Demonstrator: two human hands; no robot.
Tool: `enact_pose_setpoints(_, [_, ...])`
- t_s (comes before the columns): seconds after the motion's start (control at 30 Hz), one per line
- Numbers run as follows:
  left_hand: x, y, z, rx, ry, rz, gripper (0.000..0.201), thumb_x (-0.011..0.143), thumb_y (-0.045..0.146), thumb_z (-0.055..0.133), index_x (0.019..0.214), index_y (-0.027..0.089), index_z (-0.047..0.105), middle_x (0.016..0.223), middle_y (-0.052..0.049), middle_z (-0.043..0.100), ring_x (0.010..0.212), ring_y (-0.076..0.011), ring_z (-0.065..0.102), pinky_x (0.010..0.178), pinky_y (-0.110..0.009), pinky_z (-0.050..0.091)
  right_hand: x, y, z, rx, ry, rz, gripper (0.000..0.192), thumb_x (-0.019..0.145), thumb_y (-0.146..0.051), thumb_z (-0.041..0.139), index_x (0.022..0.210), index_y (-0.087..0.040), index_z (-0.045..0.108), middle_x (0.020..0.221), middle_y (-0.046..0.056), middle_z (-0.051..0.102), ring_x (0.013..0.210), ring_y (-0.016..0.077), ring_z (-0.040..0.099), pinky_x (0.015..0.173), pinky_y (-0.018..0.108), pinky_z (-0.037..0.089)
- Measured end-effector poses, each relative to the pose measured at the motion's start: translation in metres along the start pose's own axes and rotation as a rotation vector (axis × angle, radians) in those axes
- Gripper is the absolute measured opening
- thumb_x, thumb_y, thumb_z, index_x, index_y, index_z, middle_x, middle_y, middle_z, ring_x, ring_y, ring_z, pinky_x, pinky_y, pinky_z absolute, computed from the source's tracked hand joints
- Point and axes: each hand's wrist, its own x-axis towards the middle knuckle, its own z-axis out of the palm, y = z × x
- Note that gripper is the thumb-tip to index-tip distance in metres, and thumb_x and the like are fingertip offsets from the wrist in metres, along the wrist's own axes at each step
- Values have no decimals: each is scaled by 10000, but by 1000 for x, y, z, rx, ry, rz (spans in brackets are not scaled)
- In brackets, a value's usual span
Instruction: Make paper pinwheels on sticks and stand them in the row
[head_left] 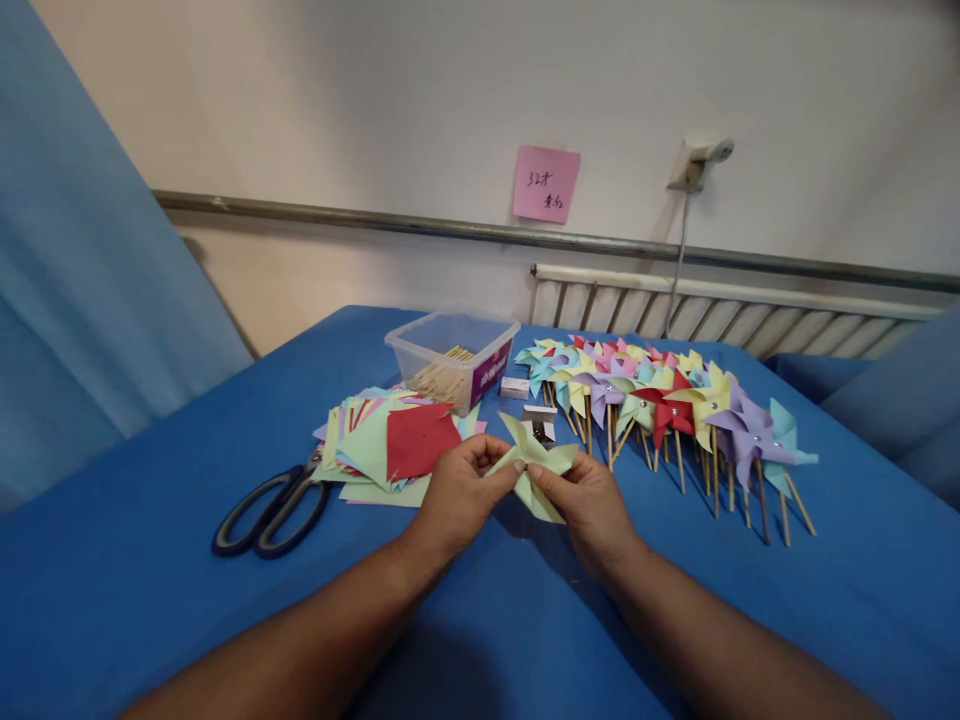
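Between my two hands is a pale green paper pinwheel point(541, 500), its corners folded in toward the middle. My left hand point(469, 490) is closed on its left side, thumb at the centre. From the other side my right hand point(589, 500) pinches it, with that thumb also pressed near the centre. Whether a pin sits under the thumbs I cannot make out. Just behind the pinwheel stands a small open box point(550, 418) with dark little things in it. No stick shows on this pinwheel.
Left of my hands lie a stack of coloured paper point(367, 440), with a red sheet point(420, 440) on top, and large scissors point(274, 510). Behind are a clear plastic tub point(420, 350) of wooden sticks and a small closed box point(514, 388). Several finished pinwheels point(675, 410) lie at right.
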Motion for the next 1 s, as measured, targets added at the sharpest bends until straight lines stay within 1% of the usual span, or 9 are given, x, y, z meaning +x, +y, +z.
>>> enact_pose_setpoints(0.13, [0,-4,1,-33,22,19,242,632,296,750,776,153,618,737,-13,652,702,-148,611,681,-272,485,1,-1,0,-166,58,-121,264,660,-358,763,728,-164,597,606,-18,619,504,114,541,501,241,423])
enact_pose_setpoints(0.23, [0,-5,-1,-15,119,86,366,624,274,761,950,160,639,992,-75,679,909,-192,627,823,-318,477,2,-5,-6,-527,128,-413,152,755,-300,665,718,-177,584,601,-22,575,532,119,523,523,248,419])
enact_pose_setpoints(0.3, [-1,-5,-2,17,156,96,358,644,273,750,970,164,648,1014,-81,678,914,-191,623,826,-318,472,3,-11,-12,-789,121,-661,59,796,-226,597,758,-181,602,690,8,608,638,144,568,614,275,446])
enact_pose_setpoints(0.4, [-4,-3,-1,-42,34,7,227,693,257,709,892,155,670,909,-70,699,839,-180,632,791,-310,478,4,-19,-19,-1060,36,-954,110,812,-141,526,861,-190,612,832,49,649,799,179,603,732,317,451])
enact_pose_setpoints(0.47, [-7,-1,2,-141,-72,-37,204,710,236,694,896,155,682,934,-75,707,881,-188,635,825,-317,470,5,-21,-21,-1204,-7,-1058,170,806,-119,512,927,-189,609,891,67,658,860,198,603,766,341,442])
enact_pose_setpoints(0.57, [-11,2,5,-286,-164,-57,249,723,227,691,965,165,688,1005,-84,706,967,-206,626,891,-336,448,6,-22,-19,-1365,-16,-1107,200,811,-121,510,971,-187,609,940,78,656,900,215,592,785,361,426])
enact_pose_setpoints(0.7, [-12,7,4,-448,-157,-85,271,720,223,704,984,165,693,1032,-86,703,983,-202,623,928,-337,429,3,-21,-12,-1474,-40,-1103,252,861,-150,495,1091,-184,592,1022,94,639,941,218,570,810,366,420])
enact_pose_setpoints(0.87, [-8,8,-1,-522,-125,-126,217,710,189,717,924,153,704,919,-63,711,877,-166,628,860,-280,445,-3,-19,-8,-1520,-111,-1080,372,886,-161,478,1256,-157,513,1127,129,601,1005,245,543,837,403,419])
enact_pose_setpoints(1.0, [-7,7,-5,-585,-135,-130,127,799,249,636,851,150,696,832,-45,689,808,-142,603,775,-252,452,-7,-18,-8,-1527,-140,-1042,418,873,-128,478,1291,-138,488,1172,146,571,1050,258,519,856,419,421])
